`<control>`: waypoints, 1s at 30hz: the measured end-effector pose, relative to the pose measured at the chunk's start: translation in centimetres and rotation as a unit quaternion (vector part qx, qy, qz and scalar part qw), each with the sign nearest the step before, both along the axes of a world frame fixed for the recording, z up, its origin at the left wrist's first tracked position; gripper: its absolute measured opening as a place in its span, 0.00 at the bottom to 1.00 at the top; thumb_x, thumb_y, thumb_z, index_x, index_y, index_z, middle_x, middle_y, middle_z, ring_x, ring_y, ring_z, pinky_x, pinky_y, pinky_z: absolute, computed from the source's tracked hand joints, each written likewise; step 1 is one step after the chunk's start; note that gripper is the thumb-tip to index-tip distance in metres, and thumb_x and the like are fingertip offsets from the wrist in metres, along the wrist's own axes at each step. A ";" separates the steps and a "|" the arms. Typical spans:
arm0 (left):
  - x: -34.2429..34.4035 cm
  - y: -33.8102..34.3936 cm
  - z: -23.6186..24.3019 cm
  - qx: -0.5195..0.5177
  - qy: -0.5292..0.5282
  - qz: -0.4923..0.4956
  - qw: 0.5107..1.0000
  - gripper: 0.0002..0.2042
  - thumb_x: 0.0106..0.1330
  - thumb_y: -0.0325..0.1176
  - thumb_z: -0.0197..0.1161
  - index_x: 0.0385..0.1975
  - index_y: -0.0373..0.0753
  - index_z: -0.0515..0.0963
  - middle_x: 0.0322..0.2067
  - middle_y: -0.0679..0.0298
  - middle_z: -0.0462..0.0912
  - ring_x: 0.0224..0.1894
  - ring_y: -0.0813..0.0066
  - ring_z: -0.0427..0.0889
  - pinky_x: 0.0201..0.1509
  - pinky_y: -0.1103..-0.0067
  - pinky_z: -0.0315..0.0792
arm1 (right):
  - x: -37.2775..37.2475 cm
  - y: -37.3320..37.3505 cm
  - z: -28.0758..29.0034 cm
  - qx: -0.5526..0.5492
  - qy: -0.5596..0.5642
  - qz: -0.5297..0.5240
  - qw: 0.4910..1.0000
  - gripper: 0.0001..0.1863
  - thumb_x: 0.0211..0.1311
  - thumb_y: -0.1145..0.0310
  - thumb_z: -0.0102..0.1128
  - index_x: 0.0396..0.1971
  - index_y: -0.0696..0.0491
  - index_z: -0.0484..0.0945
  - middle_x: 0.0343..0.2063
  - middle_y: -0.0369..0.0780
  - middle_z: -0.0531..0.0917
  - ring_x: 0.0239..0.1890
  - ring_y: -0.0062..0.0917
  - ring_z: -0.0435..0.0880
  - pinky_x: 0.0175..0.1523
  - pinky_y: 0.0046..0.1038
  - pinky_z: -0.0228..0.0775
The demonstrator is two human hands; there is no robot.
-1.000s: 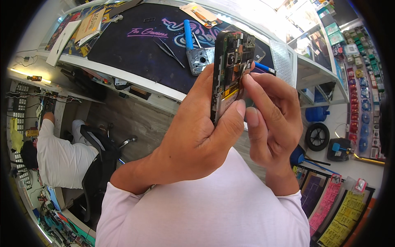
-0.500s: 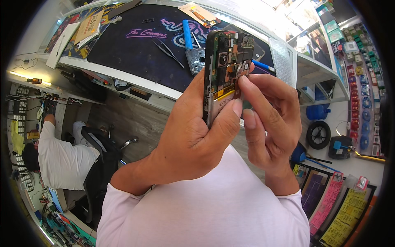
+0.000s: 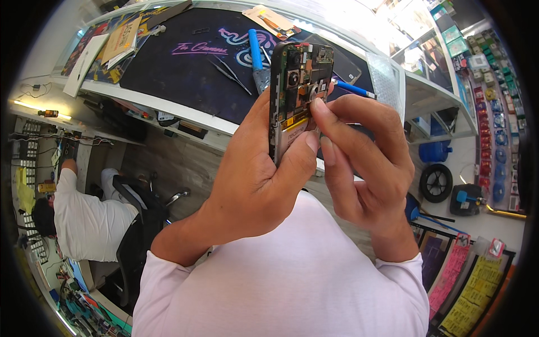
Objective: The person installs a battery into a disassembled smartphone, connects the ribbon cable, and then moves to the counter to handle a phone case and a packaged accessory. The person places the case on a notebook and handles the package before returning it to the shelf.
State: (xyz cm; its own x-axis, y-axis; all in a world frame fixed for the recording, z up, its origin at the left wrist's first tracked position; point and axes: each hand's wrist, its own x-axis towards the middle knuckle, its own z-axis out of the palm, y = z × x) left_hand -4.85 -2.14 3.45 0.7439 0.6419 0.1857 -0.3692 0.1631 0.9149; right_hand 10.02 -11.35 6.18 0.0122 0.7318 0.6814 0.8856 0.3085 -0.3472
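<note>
My left hand (image 3: 255,180) is wrapped round the opened black smartphone with its back cover off (image 3: 297,95), fingers closed on the left edge and rear, thumb pressed flat on the lower right side over the pale battery label. Phone is upright, held up in front of me above the bench, circuit board and camera modules facing me.

My right hand (image 3: 365,163) is pinched shut: thumb and index tips meet on a small part at the middle of the board, just below the cameras. Too small to tell what the part is. The other fingers are curled under, touching nothing else I can see.

Behind the phone, on the white bench (image 3: 168,104), lies a large black work mat w/ pink and blue print (image 3: 185,67). On the mat: thin metal tweezers (image 3: 230,73), a blue-handled tool (image 3: 256,48) standing just left of the phone's top, and another blue-handled tool (image 3: 353,89) poking out right of the phone. Orange-and-white packet (image 3: 268,19) sits at the mat's far edge. Clear plastic bag (image 3: 384,76) lies at the right end of the bench.

Lower left, well apart, another person in a white shirt (image 3: 84,219) sits by a black chair (image 3: 140,224).
</note>
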 end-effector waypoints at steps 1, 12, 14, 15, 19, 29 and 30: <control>0.1 0.2 -0.2 0.012 0.001 0.001 1.000 0.22 0.77 0.27 0.54 0.68 0.28 0.66 0.56 0.55 0.79 0.57 0.74 0.79 0.63 0.75 0.73 | -0.1 0.1 0.0 0.000 -0.001 0.000 1.000 0.19 0.59 0.81 0.66 0.51 0.62 0.88 0.46 0.46 0.84 0.44 0.32 0.85 0.48 0.29 0.78; -0.7 0.3 1.0 -0.114 0.012 -0.040 0.993 0.22 0.80 0.31 0.55 0.70 0.33 0.67 0.51 0.64 0.81 0.48 0.83 0.79 0.51 0.81 0.75 | 1.2 1.0 -0.3 0.009 0.053 0.025 0.998 0.14 0.69 0.76 0.61 0.50 0.61 0.88 0.49 0.48 0.84 0.47 0.32 0.87 0.54 0.30 0.80; -1.1 0.4 1.3 -0.143 0.003 -0.055 0.988 0.22 0.80 0.31 0.56 0.71 0.33 0.67 0.50 0.65 0.81 0.45 0.83 0.79 0.49 0.81 0.76 | 1.2 0.8 -0.7 0.017 0.072 0.030 0.997 0.14 0.71 0.74 0.60 0.50 0.61 0.88 0.50 0.48 0.83 0.49 0.32 0.87 0.56 0.31 0.80; -1.1 0.5 1.3 -0.137 0.001 -0.063 0.989 0.22 0.80 0.32 0.55 0.71 0.33 0.67 0.50 0.65 0.81 0.45 0.84 0.78 0.48 0.81 0.75 | 1.2 0.5 -0.7 0.013 0.073 0.032 0.997 0.14 0.72 0.73 0.59 0.51 0.61 0.88 0.50 0.48 0.83 0.50 0.32 0.87 0.57 0.31 0.80; -1.0 0.6 1.1 -0.139 -0.019 -0.081 0.987 0.22 0.81 0.32 0.55 0.71 0.33 0.66 0.49 0.64 0.81 0.44 0.84 0.78 0.47 0.81 0.75 | 1.2 0.3 -1.0 0.007 0.087 0.037 0.996 0.15 0.72 0.72 0.60 0.51 0.61 0.88 0.50 0.48 0.81 0.52 0.32 0.85 0.60 0.31 0.78; -0.8 0.7 0.1 -0.087 -0.007 -0.021 0.996 0.22 0.81 0.34 0.56 0.71 0.33 0.67 0.45 0.65 0.81 0.41 0.84 0.79 0.45 0.80 0.76 | 1.2 0.7 -1.1 -0.046 0.001 0.004 0.999 0.17 0.71 0.73 0.61 0.56 0.57 0.87 0.50 0.45 0.80 0.49 0.29 0.82 0.58 0.31 0.76; -0.7 0.8 0.1 -0.099 -0.010 -0.022 0.995 0.22 0.81 0.34 0.56 0.70 0.33 0.67 0.45 0.65 0.82 0.41 0.84 0.79 0.45 0.80 0.77 | 1.2 0.8 -1.2 -0.046 0.019 0.015 0.999 0.17 0.71 0.72 0.61 0.56 0.58 0.87 0.50 0.45 0.80 0.49 0.29 0.82 0.58 0.31 0.76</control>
